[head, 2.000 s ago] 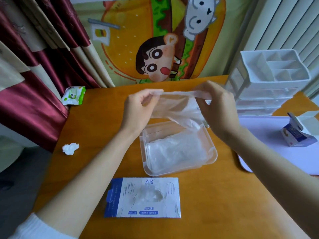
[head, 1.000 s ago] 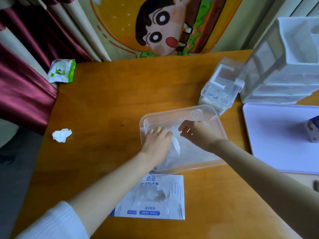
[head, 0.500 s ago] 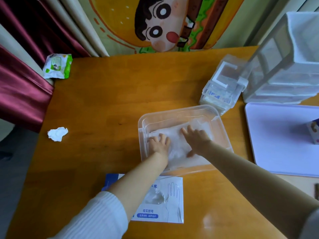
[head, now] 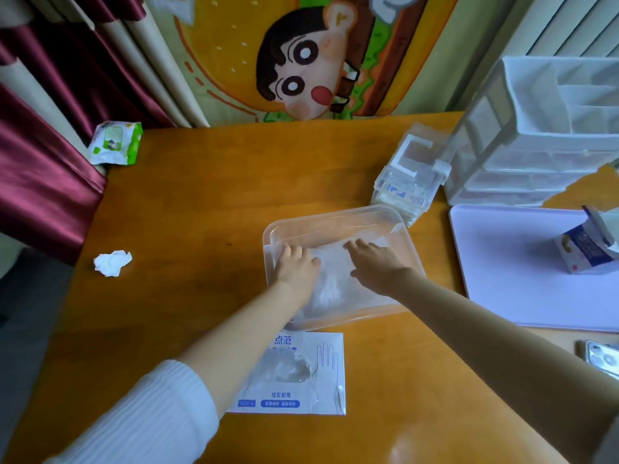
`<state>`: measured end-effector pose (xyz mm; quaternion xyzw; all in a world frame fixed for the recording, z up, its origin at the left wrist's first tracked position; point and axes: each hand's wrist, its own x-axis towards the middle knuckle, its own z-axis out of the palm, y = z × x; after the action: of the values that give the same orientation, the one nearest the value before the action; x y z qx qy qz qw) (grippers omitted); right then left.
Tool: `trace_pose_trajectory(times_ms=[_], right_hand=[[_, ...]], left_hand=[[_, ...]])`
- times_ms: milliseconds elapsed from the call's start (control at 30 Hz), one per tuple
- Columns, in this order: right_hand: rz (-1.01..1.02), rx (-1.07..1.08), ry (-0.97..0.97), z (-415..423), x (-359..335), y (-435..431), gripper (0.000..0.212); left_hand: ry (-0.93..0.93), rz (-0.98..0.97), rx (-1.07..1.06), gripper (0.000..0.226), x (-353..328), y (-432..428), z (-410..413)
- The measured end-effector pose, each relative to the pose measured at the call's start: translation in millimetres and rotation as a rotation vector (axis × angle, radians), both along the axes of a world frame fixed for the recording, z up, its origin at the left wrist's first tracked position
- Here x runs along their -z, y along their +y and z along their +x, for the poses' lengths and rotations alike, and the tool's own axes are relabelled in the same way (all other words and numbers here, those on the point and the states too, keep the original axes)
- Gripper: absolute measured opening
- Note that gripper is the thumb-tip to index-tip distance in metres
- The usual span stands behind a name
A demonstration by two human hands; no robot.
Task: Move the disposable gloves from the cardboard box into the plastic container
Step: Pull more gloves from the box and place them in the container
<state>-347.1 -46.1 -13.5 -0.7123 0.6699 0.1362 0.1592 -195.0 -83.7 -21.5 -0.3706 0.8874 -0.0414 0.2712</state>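
A clear plastic container (head: 338, 217) sits mid-table, holding a flat stack of thin transparent disposable gloves (head: 331, 283). Both hands lie palm down on that stack: my left hand (head: 296, 264) on its left side, my right hand (head: 375, 262) on its right, fingers spread flat and holding nothing. The white and blue cardboard glove box (head: 298, 376) lies flat just in front of the container, with crumpled clear gloves showing in its oval opening. My left forearm covers the box's left part.
A small clear lidded box (head: 407, 180) and a white drawer organiser (head: 536, 135) stand at the back right. A white board (head: 522, 269) with a small carton (head: 584, 251) lies right. Crumpled tissue (head: 112, 262), wipes pack (head: 115, 142) and a phone (head: 603, 360) are also here.
Two seconds ago both hands held a glove stretched above the container. They lowered it in and now press flat on the stack.
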Motion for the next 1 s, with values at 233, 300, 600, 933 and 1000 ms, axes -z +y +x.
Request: trace_pose_trajectory(times_ms=[233, 300, 600, 933, 1000], right_hand=[[-0.548, -0.100, -0.520, 48.4, -42.1, 40.9, 0.025], [-0.620, -0.207, -0.581, 63.8, -44.3, 61.4, 0.023], [-0.293, -0.419, -0.312, 101.7, 15.5, 129.7, 0.054], [-0.056, 0.026, -0.265, 128.3, 14.4, 112.7, 0.051], [-0.062, 0.033, -0.232, 129.4, 14.7, 109.6, 0.039]], left_hand=[[0.698, -0.138, -0.127, 0.038, -42.2, 25.2, 43.8], [0.820, -0.221, -0.164, 0.033, -42.3, 35.5, 60.2], [1.004, -0.104, -0.563, 0.018, 6.2, 109.1, 126.4], [0.758, 0.239, -0.536, 0.066, 32.2, 144.7, 140.7], [0.726, 0.250, -0.530, 0.072, 31.3, 143.9, 142.0]])
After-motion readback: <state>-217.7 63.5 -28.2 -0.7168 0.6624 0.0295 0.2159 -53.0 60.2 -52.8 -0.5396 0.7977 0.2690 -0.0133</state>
